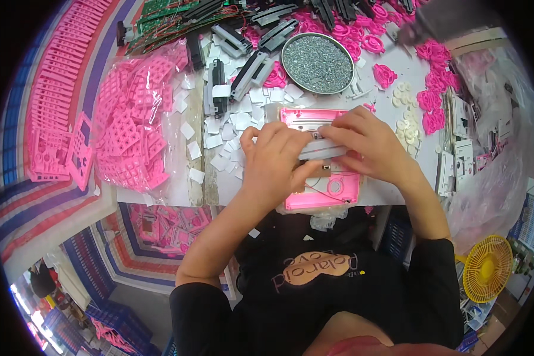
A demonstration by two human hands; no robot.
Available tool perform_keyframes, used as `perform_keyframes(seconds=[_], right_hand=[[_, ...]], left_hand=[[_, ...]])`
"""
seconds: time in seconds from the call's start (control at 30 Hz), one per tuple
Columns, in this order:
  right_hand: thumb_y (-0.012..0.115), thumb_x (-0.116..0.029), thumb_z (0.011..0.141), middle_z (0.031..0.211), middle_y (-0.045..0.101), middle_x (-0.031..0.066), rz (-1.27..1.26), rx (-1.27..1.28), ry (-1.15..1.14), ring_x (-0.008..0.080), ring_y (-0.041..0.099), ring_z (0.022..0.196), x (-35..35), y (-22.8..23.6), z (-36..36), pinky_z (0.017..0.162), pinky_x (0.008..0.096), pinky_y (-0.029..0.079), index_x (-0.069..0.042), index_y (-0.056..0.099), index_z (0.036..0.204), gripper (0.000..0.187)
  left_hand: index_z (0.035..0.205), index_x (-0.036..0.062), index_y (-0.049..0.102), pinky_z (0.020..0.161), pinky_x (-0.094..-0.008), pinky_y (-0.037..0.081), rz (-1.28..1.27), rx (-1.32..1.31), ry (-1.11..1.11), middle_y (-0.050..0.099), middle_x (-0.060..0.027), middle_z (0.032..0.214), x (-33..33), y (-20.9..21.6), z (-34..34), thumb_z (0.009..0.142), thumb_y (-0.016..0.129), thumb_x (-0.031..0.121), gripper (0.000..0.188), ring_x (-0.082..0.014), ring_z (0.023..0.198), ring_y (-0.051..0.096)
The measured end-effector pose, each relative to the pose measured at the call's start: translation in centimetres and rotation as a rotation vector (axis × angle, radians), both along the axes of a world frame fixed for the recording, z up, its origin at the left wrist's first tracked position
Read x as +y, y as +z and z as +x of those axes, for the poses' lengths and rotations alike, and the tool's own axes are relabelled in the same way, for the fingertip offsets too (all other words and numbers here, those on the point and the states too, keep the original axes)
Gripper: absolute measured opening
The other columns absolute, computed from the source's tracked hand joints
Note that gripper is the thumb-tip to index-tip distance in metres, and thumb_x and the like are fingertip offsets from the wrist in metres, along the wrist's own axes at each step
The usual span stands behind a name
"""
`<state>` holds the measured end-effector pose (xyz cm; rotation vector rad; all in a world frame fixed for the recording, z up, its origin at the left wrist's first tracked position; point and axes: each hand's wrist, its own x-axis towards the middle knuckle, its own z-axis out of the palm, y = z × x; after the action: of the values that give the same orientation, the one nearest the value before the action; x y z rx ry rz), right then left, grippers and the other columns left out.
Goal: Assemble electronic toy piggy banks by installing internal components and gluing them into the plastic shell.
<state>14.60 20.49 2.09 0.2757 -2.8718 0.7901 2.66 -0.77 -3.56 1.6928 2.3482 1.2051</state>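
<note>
Where both hands (323, 151) cover pink casing (320, 196), middle hidden

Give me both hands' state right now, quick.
Left hand: closed on the grey strip over the pink case.
Right hand: fingers pressing the same grey strip.

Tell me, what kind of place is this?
It looks like a small assembly workshop, probably for plastic toys or gadgets. Both hands, left hand and right hand, work on a pink plastic casing. Nearby sit a round tray of screws and a bag of pink grid parts.
</note>
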Motion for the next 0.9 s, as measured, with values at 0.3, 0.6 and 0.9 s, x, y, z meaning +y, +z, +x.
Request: perform_keyframes(seconds=[0.3,0.6,0.9], right_hand=[[0.066,-0.027,0.09,0.072,0.063,0.0131,0.016,-0.224,-0.101,0.0322,0.064,0.066,1.7,0.9,-2.0,0.061,0.0401,0.05,-0.006,0.069,0.105,0.027],[0.07,-0.032,0.089,0.08,0.066,0.01,0.183,-0.412,-0.221,0.027,0.063,0.074,2.7,3.1,-4.8,0.064,0.0379,0.05,-0.003,0.066,0.096,0.03],[0.076,-0.01,0.07,0.098,0.061,0.0096,0.164,0.282,-0.204,0.0319,0.06,0.096,-1.0,-2.2,-0.5,0.081,0.0413,0.051,-0.006,0.059,0.096,0.031]], left_hand=[[0.137,0.0015,0.046,0.1,-0.0456,0.03,0.2,-0.284,0.079,0.065,-0.0066,0.111,0.0,-1.8,1.3,0.08,0.077,0.025,0.069,-0.0278,0.11,0.053],[0.131,0.0043,0.061,0.097,-0.0459,0.031,-0.074,0.068,0.112,0.062,-0.0062,0.109,0.5,0.5,1.5,0.08,0.075,0.027,0.057,-0.0274,0.109,0.052],[0.133,0.0037,0.06,0.097,-0.0451,0.033,-0.098,0.126,0.141,0.06,-0.0093,0.106,0.8,1.1,2.0,0.078,0.075,0.022,0.06,-0.031,0.107,0.053]])
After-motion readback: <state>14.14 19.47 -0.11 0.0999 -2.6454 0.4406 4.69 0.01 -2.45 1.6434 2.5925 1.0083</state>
